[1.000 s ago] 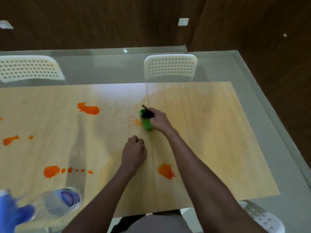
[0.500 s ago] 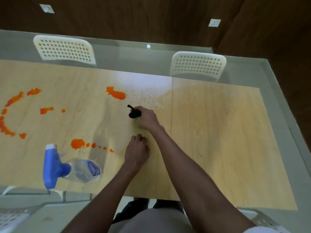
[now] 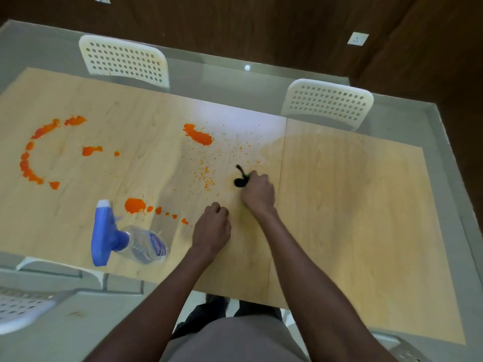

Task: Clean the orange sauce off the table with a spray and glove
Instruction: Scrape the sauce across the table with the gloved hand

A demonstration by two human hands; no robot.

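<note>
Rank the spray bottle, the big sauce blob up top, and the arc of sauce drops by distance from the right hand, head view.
1. Big sauce blob, up and left of the right hand.
2. Spray bottle, lying near the front edge, left.
3. Arc of sauce drops, far left.

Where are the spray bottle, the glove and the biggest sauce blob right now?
spray bottle point(image 3: 142, 246), head view, on its clear body.
glove point(image 3: 241, 182), head view, on the dark bunched part beside the right hand.
sauce blob point(image 3: 197, 135), head view, mid-blob.
</note>
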